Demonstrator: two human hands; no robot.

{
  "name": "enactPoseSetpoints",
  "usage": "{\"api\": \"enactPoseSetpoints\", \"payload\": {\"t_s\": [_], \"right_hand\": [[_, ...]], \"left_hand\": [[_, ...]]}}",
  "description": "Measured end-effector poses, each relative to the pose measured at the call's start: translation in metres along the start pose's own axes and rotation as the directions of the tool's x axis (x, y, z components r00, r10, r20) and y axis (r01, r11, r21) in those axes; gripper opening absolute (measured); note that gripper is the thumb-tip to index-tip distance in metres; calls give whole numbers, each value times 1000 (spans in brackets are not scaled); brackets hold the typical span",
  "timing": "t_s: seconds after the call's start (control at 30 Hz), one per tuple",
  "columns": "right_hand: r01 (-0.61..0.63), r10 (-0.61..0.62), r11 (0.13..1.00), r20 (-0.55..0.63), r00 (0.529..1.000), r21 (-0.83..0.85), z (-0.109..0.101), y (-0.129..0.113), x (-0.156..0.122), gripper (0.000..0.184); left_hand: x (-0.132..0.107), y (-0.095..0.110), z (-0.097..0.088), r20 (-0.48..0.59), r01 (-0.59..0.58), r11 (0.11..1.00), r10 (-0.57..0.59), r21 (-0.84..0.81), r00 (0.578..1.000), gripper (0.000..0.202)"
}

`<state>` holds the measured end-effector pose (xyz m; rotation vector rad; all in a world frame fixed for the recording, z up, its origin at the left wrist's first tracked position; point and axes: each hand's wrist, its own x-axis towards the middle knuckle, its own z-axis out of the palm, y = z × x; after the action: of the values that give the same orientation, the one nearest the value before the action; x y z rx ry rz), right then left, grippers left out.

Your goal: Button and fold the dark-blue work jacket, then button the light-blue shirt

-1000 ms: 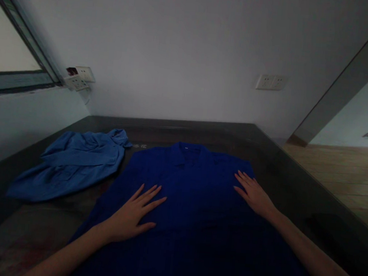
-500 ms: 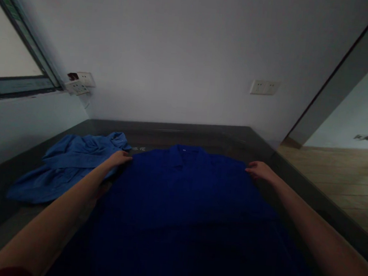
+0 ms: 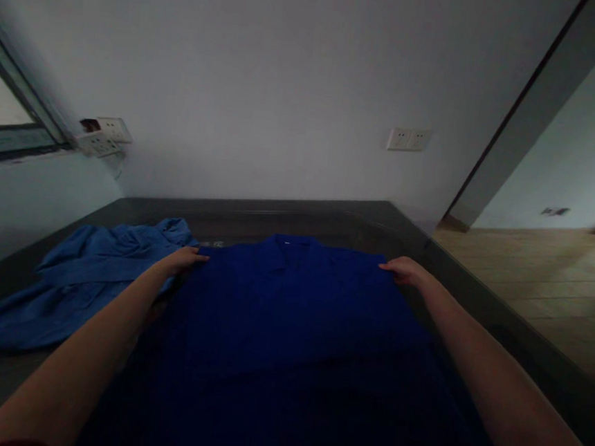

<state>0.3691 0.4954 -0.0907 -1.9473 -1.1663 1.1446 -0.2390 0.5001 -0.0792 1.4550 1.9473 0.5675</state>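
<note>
A dark blue collared shirt lies spread out before me, its collar at the far end and its lower part lost in shadow. At its left shoulder edge, my left hand pinches the cloth between thumb and fingers. My right hand grips the opposite shoulder edge in the same way. Between the hands the cloth looks fairly flat. Just left of my left hand rests a lighter blue garment, loosely bunched and partly covered by my forearm.
The dark tabletop reaches back to a pale wall. Wall sockets are on the right, and a power strip hangs in the left corner by a window. Wooden floor shows beyond the table's right edge.
The view has turned slightly to the right, so everything sits farther left. Both hands still hold the shirt's shoulder edges, and the right fingers look more closed on the cloth.
</note>
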Motion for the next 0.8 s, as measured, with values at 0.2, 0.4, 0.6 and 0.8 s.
{"api": "enactPoseSetpoints", "payload": {"t_s": [0.2, 0.4, 0.6, 0.8], "right_hand": [[85, -84, 996, -90, 992, 12, 6, 14, 3, 23], [37, -40, 997, 43, 998, 68, 8, 14, 1, 21], [108, -108, 993, -10, 994, -50, 15, 13, 7, 15], [184, -254, 924, -180, 950, -334, 26, 4, 23, 16]], "left_hand": [[2, -3, 8, -125, -60, 991, 75, 121, 989, 16], [0, -5, 11, -134, 3, 993, 13, 115, 991, 30], [0, -4, 11, -96, 4, 986, 12, 166, 995, 29], [13, 2, 17, -188, -13, 958, 70, 287, 980, 24]]}}
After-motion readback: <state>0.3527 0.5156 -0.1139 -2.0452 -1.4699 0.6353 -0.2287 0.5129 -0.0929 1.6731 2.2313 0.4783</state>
